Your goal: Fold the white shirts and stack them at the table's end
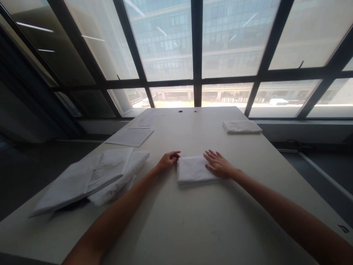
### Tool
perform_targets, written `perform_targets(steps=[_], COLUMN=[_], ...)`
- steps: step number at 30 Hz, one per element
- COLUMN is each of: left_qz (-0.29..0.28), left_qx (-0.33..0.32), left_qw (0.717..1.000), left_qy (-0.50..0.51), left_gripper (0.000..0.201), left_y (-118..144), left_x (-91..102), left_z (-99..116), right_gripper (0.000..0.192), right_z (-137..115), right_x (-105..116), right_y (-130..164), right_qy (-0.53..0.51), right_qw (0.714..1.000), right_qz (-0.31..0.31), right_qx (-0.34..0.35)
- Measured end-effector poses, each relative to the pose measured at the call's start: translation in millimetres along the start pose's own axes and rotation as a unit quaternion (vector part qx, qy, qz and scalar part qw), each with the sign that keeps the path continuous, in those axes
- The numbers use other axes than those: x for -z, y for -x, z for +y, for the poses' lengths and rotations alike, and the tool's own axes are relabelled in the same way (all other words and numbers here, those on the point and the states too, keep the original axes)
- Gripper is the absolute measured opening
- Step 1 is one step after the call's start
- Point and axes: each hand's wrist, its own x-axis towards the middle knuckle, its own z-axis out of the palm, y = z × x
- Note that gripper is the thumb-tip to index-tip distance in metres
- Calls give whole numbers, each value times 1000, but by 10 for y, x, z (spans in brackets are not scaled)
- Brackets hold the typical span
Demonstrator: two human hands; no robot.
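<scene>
A small folded white cloth (193,170) lies flat on the pale table (193,228) in front of me. My left hand (168,161) touches the cloth's far left corner, its fingertips pinched at the edge. My right hand (219,164) rests flat on the cloth's right side with the fingers spread. Both forearms reach in from the near edge.
A loose pile of white cloths (93,178) lies at the left edge of the table. Another folded white cloth (242,126) sits at the far right. Paper sheets (130,136) lie at the far left. Large windows stand behind the table.
</scene>
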Motion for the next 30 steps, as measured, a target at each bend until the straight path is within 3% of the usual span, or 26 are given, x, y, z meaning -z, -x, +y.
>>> perform_targets(steps=[3, 6, 8, 11, 14, 17, 22, 30], left_qz=[-99, -150, -143, -108, -77, -46, -6, -10], left_qx=[-42, -85, -107, -121, -122, -109, -88, -10], left_qw=[994, 985, 981, 975, 977, 985, 985, 994], left_qy=[6, -23, -72, -150, -158, -127, -152, -111], left_gripper=[50, 54, 56, 55, 46, 33, 33, 26], left_y=[139, 240, 272, 273, 262, 276, 320, 222], left_x=[127, 138, 64, -105, -242, -313, -383, -434], left_z=[96, 192, 234, 258, 258, 261, 312, 275], right_gripper=[57, 54, 50, 48, 60, 54, 31, 32], right_z=[329, 333, 92, -512, -1097, -1383, -1312, -1115], right_x=[246, 376, 359, 208, 16, -97, -85, -128], right_y=[-58, -104, -91, 10, 120, 139, 41, 12], right_qy=[6, 45, 55, 29, 22, 37, 1, -79], right_qw=[998, 998, 995, 987, 992, 991, 991, 986], right_qz=[-18, 28, 85, 143, 116, 87, 37, 55], right_qx=[56, 25, -14, -63, -53, -98, -125, -135])
